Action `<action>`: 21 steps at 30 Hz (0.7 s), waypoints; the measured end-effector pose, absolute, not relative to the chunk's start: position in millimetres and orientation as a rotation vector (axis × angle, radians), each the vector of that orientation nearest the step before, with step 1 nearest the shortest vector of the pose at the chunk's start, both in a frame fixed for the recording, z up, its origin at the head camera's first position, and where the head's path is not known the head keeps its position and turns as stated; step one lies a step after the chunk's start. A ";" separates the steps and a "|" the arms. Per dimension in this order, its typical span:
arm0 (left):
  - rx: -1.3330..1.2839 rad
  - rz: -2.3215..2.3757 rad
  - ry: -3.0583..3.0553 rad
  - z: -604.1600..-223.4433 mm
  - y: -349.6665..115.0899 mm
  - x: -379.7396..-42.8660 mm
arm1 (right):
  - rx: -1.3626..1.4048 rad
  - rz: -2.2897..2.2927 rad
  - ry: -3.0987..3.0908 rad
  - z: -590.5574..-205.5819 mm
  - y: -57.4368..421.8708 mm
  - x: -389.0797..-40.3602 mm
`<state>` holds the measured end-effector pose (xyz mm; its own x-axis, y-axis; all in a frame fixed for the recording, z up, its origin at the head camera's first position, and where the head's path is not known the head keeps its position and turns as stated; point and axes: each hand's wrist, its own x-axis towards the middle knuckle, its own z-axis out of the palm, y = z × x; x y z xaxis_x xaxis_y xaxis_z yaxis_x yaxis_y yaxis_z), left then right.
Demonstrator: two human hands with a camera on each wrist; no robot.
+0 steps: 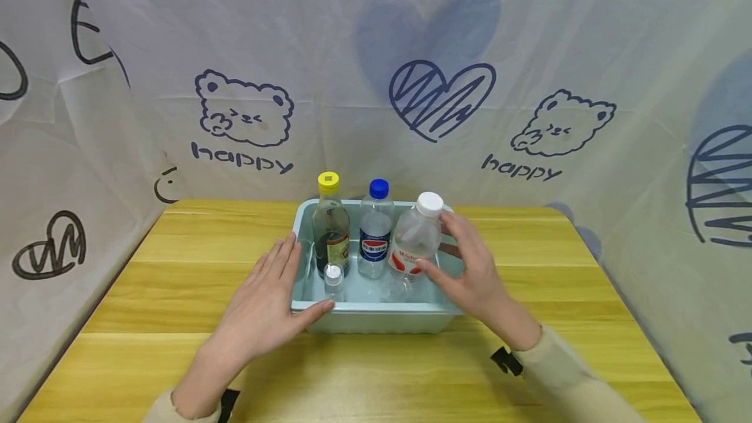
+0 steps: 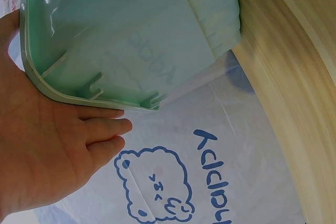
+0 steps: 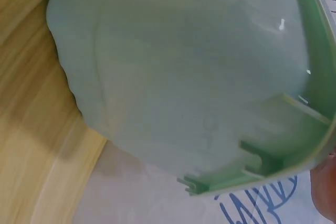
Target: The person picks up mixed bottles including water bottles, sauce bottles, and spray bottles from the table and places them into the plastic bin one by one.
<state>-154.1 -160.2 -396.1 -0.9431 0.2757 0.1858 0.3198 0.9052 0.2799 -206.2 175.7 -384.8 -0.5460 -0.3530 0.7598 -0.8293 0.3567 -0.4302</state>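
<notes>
A light blue-green plastic basin (image 1: pixel 376 309) stands on the table with several bottles in it. My left hand (image 1: pixel 267 302) rests on its left rim, fingers straight; the left wrist view shows the palm and fingers (image 2: pixel 107 129) along the rim. My right hand (image 1: pixel 476 273) holds a clear plastic bottle with a white cap (image 1: pixel 416 234), which leans to the right inside the basin. Left of it are a blue-capped bottle (image 1: pixel 375 230), a yellow-capped bottle of dark liquid (image 1: pixel 331 227) and a small white-capped bottle (image 1: pixel 333 282). In the right wrist view only a sliver of hand shows.
The wooden table (image 1: pixel 176 266) extends around the basin on both sides and in front. Behind it and at the sides hangs a pale cloth (image 1: pixel 341 116) printed with hearts, bears and lettering.
</notes>
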 end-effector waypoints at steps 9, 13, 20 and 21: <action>-0.460 -0.479 -2.919 -396.5 -160.6 -154.0 | 1.143 1.141 -2.149 -383.6 163.3 -206.6; -0.459 -0.478 -2.914 -397.0 -160.7 -154.2 | 1.150 1.157 -2.218 -381.3 157.0 -206.3; -0.467 -0.460 -2.911 -396.8 -160.3 -154.4 | 1.167 1.156 -2.329 -379.3 151.7 -208.7; -0.468 -0.459 -2.911 -396.8 -160.2 -154.4 | 1.167 1.148 -2.346 -379.3 151.2 -209.3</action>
<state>-154.4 -160.2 -396.8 -0.9387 0.2802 0.2006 0.3283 0.9040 0.2740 -209.3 151.2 -379.3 -0.6347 -0.5446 0.5483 -0.7671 0.3579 -0.5325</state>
